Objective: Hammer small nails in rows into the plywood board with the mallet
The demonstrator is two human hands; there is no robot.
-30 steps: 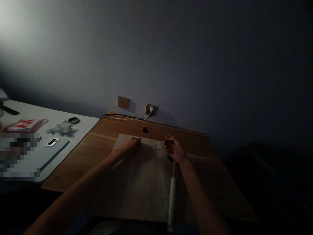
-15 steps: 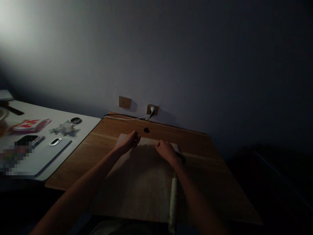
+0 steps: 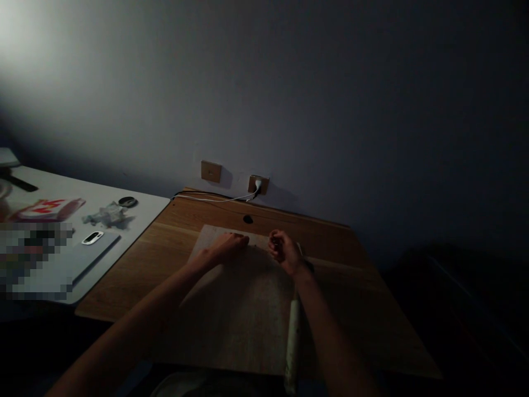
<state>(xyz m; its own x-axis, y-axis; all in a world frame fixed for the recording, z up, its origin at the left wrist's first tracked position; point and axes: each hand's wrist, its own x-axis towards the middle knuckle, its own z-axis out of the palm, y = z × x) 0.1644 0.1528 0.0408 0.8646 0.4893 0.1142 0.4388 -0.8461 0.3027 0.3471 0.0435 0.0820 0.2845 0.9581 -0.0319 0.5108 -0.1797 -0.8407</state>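
My left hand [image 3: 229, 246] is over the far part of a pale flat board [image 3: 235, 320], palm down, its fingers curled together. What those fingers hold, if anything, is too dark and small to make out. Close by on the right, my right hand [image 3: 285, 251] is turned with its curled fingers facing up and inward; its contents cannot be made out either. A gap separates the two hands. Along the board's right side lies a tool with a long whitish handle [image 3: 292, 344]. Its dark far end is partly hidden by my right wrist.
The board rests on a wooden table [image 3: 351, 309]. At left, a white table [image 3: 144, 212] bears a grey laptop-like slab [image 3: 97, 259], a red-and-white packet [image 3: 49, 209], crumpled plastic [image 3: 108, 215] and a dark round item [image 3: 128, 202]. Cables [image 3: 215, 199] run to a wall socket [image 3: 258, 184].
My left hand has moved right and turned palm down. My right hand has rolled over so its curled fingers face upward. The board and white-handled tool have stayed put.
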